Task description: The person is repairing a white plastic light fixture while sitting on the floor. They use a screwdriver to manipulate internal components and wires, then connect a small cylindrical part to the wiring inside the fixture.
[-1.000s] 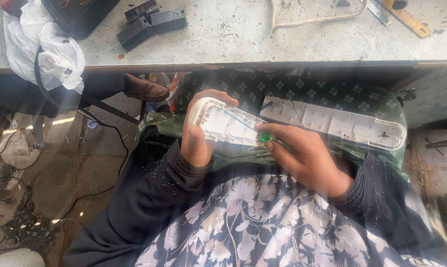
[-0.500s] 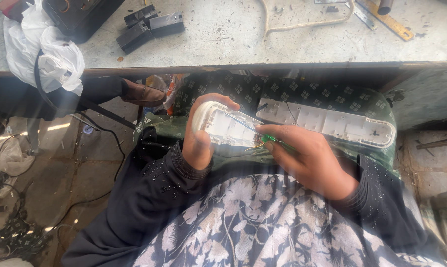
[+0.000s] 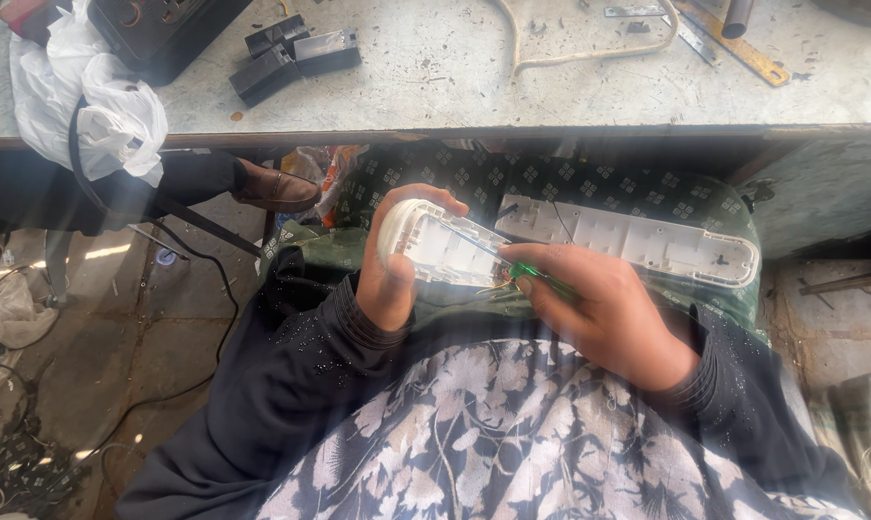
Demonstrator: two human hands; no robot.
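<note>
My left hand (image 3: 394,270) grips the rounded end of a white plastic power-strip shell (image 3: 440,247), held over my lap with its open inside facing up. My right hand (image 3: 609,313) is closed around a green-handled screwdriver (image 3: 534,276), whose tip is pushed into the shell near some thin wires. The other long white half of the strip casing (image 3: 638,239) lies across my lap just beyond my right hand.
A worn grey workbench (image 3: 455,67) runs across the top, with black plastic blocks (image 3: 291,56), a white cord (image 3: 589,48), a yellow-handled tool (image 3: 734,43) and a white plastic bag (image 3: 89,106). A brown shoe (image 3: 274,188) and cables (image 3: 166,289) are on the floor at left.
The view has shifted slightly. Both hands keep their hold, and the shell and screwdriver sit a little lower and closer to my body.
</note>
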